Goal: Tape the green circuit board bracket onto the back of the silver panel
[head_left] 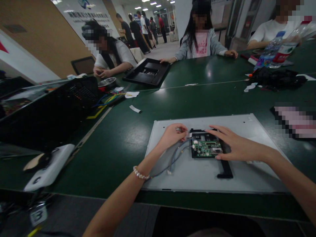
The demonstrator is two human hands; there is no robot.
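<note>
Between the left hand (174, 135), curled nearly closed beside a tab (189, 135) whose hold cannot be told, and the right hand (235, 144), spread wide with nothing visibly clasped, the board (207, 148) is seated, probably light, stiff and fragile, best held by its frame (225, 168).

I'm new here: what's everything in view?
Board: 1, green, between hands
Bracket: 1, black, around board
Panel: 1, grey, under bracket
Cables: several, bluish, left of board
Table: 1, green, under panel
Scraps: several, white, on table
Tray: 1, black, far side
Bowl: 1, silver, far left
Casing: 1, black, left
Strip: 1, white, lower left
Bottles: 2, clear, far right
Phone: 1, pinkish, right
People: several, mixed clothing, background
Bracelet: 1, white, left wrist
Left hand: 1, bare, near cables
Right hand: 1, bare, at bracket
</note>
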